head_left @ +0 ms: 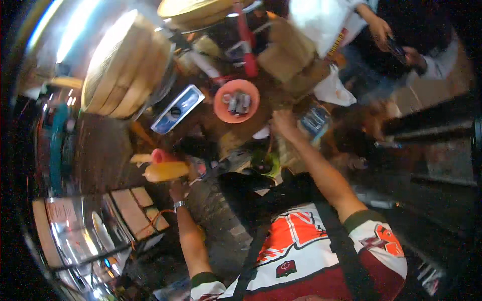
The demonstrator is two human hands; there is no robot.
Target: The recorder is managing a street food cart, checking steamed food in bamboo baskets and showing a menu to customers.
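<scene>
My left hand (177, 190), with a light band at the wrist, is just below a yellow squeeze bottle (167, 171) lying sideways. A pinkish-red rounded thing (159, 156) is behind the bottle. Blur hides the left fingers, so I cannot see whether they touch the bottle. Farther out, my right hand (284, 122) is closed over the table (206, 128); what it holds, if anything, is hidden. Beside it sits a blue clear-topped pack (315, 121). To its left stands a pink bowl (220, 106) with several silvery-grey pieces inside.
A blue-and-white box (176, 109) lies left of the bowl. Stacked round wooden baskets (131, 67) stand farther left. Brown cardboard (287, 52) and a white bag (332, 88) are behind my right hand. At far right, another person's hands hold a dark device (396, 48).
</scene>
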